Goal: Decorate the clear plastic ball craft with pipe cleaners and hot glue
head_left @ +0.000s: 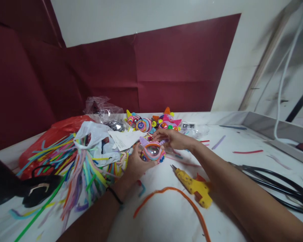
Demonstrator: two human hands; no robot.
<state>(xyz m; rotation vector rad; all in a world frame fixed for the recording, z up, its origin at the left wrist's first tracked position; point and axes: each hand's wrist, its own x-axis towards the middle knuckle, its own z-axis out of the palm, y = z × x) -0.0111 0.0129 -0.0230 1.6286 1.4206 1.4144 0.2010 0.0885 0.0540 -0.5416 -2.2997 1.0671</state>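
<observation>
A small round craft piece (153,152), wound from coloured pipe cleaners around a clear dome with a lilac ear on top, is held above a white table (166,218). It is gripped from its left side by the left hand (135,164), whose fingers are closed around it. The right hand (172,138) is stretched just behind and to the right of the craft piece, fingers curled together at its upper edge; whether anything is pinched between them cannot be told.

Just in front of the craft piece and to its right, a yellow glue gun (195,188) lies on the table, its nozzle pointed towards the piece. An orange pipe cleaner (171,195) curves across the table in front of it. To the left of the craft piece, a loose heap of coloured pipe cleaners (78,164) is spread beside a white plastic bag (94,137) and a red bag (53,134). Behind the craft piece, finished colourful pieces (154,122) are clustered. Black scissors (275,185) lie well to its right.
</observation>
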